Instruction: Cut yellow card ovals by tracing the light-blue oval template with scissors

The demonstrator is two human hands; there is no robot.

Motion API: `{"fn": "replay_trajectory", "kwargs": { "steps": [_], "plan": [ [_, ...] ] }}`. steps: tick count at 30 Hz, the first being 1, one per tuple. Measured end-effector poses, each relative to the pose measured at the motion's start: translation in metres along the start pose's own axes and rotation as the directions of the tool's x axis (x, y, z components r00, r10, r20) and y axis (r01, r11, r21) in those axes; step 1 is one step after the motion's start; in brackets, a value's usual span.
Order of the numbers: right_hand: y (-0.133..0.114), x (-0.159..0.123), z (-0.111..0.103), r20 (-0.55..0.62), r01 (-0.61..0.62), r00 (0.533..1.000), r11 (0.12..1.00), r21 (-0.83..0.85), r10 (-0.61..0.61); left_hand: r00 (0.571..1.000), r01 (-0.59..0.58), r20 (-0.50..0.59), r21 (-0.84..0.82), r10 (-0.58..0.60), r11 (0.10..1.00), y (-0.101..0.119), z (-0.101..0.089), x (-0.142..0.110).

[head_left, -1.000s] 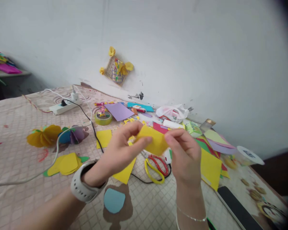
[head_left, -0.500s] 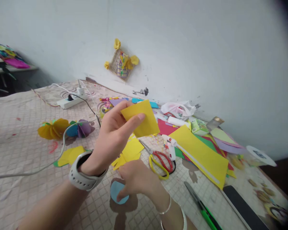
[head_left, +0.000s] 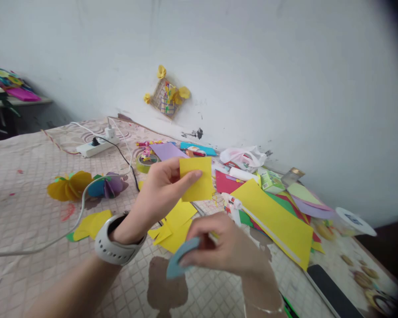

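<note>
A white wall (head_left: 285,75) is rising behind a bed-like surface spread with a pale patterned cloth (head_left: 26,212), and craft materials are scattered across the cloth toward the wall. A long yellow card sheet (head_left: 272,223) is lying over red and green sheets to the right of the hands, while a white power strip (head_left: 96,148) is sitting at the far left with its cords trailing across the cloth. A yellow-and-blue paper flower cluster (head_left: 69,185) is resting left of the hands, and loose yellow paper scraps (head_left: 174,229) are lying just below the left hand. A white glue gun (head_left: 232,205) is leaning near the right hand.

The left hand (head_left: 161,194) is raised above the scraps, its thumb and fingers pinching a small yellow paper square (head_left: 194,179) along one side and leaving most of the sheet free. The square appears light and thin yet stiff enough to stand upright from that grip, though it would likely crease under hard pressure, so its edge looks like the safest place to hold it. The right hand (head_left: 223,247) is narrowly closed, with its fingertips gripping a curved blue paper piece (head_left: 181,258) low over the cloth. That piece is partly hidden by the fingers, and it seems thin and flexible, best held near its rim. A white smartwatch (head_left: 114,240) is circling the left wrist.
</note>
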State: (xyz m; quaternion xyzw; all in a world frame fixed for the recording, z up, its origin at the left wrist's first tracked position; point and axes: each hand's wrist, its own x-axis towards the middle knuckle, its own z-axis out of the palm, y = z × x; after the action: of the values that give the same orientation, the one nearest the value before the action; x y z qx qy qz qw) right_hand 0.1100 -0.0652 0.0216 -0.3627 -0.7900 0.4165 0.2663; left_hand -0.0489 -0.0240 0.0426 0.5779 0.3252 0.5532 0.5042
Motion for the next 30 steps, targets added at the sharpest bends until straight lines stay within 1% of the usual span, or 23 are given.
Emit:
{"fn": "replay_trajectory", "kwargs": {
  "steps": [1, 2, 3, 4, 5, 7, 9, 11, 13, 16, 19, 21, 22, 25, 27, 30],
  "plan": [
    [-0.003, -0.006, -0.010, -0.145, -0.020, 0.989, 0.996, 0.092, 0.034, 1.000, 0.005, 0.028, 0.052, -0.006, 0.999, -0.002, 0.001, 0.001],
    [-0.005, -0.011, -0.017, -0.292, -0.027, 0.954, 0.990, 0.138, 0.067, 0.998, -0.001, 0.062, 0.110, -0.006, 0.994, -0.003, 0.003, 0.001],
    [-0.006, -0.015, -0.024, -0.387, -0.037, 0.917, 0.985, 0.166, 0.100, 0.996, -0.018, 0.094, 0.175, 0.002, 0.984, -0.004, 0.005, 0.001],
    [-0.006, -0.018, -0.029, -0.446, -0.052, 0.887, 0.985, 0.166, 0.122, 0.992, -0.044, 0.122, 0.245, 0.014, 0.968, -0.005, 0.007, 0.001],
    [-0.005, -0.019, -0.032, -0.475, -0.077, 0.870, 0.987, 0.140, 0.135, 0.989, -0.073, 0.145, 0.316, 0.028, 0.946, -0.006, 0.008, 0.001],
    [-0.002, -0.018, -0.037, -0.477, -0.149, 0.866, 0.988, 0.039, 0.149, 0.982, -0.121, 0.183, 0.443, 0.043, 0.888, -0.007, 0.012, 0.000],
    [-0.001, -0.015, -0.038, -0.480, -0.212, 0.863, 0.976, -0.053, 0.161, 0.975, -0.133, 0.220, 0.512, 0.020, 0.848, -0.007, 0.013, -0.001],
    [0.000, -0.013, -0.037, -0.503, -0.243, 0.843, 0.969, -0.043, 0.190, 0.967, -0.115, 0.252, 0.532, -0.028, 0.839, -0.007, 0.014, -0.001],
    [0.000, -0.011, -0.035, -0.526, -0.243, 0.822, 0.970, 0.022, 0.218, 0.960, -0.097, 0.275, 0.531, -0.062, 0.842, -0.007, 0.015, -0.002],
    [0.001, -0.011, -0.034, -0.538, -0.203, 0.812, 0.974, 0.104, 0.227, 0.948, -0.055, 0.300, 0.486, -0.108, 0.872, -0.006, 0.014, -0.002],
    [0.001, -0.011, -0.034, -0.561, -0.141, 0.800, 0.975, 0.174, 0.216, 0.930, 0.054, 0.318, 0.378, -0.185, 0.924, -0.006, 0.012, -0.002],
    [0.000, -0.012, -0.034, -0.553, -0.113, 0.805, 0.970, 0.214, 0.216, 0.924, 0.118, 0.309, 0.326, -0.223, 0.938, -0.004, 0.010, -0.001],
    [-0.001, -0.012, -0.034, -0.539, -0.100, 0.815, 0.968, 0.229, 0.212, 0.925, 0.138, 0.300, 0.312, -0.235, 0.940, -0.004, 0.009, -0.001],
    [-0.002, -0.013, -0.033, -0.513, -0.042, 0.842, 0.967, 0.250, 0.169, 0.922, 0.170, 0.293, 0.278, -0.252, 0.945, -0.002, 0.007, -0.001],
    [-0.003, -0.013, -0.032, -0.521, -0.005, 0.842, 0.969, 0.248, 0.137, 0.917, 0.180, 0.307, 0.254, -0.256, 0.950, -0.001, 0.006, -0.002],
    [-0.006, -0.013, -0.031, -0.530, 0.015, 0.839, 0.968, 0.251, 0.125, 0.911, 0.193, 0.318, 0.232, -0.262, 0.953, -0.001, 0.006, -0.003]
  ]
}}
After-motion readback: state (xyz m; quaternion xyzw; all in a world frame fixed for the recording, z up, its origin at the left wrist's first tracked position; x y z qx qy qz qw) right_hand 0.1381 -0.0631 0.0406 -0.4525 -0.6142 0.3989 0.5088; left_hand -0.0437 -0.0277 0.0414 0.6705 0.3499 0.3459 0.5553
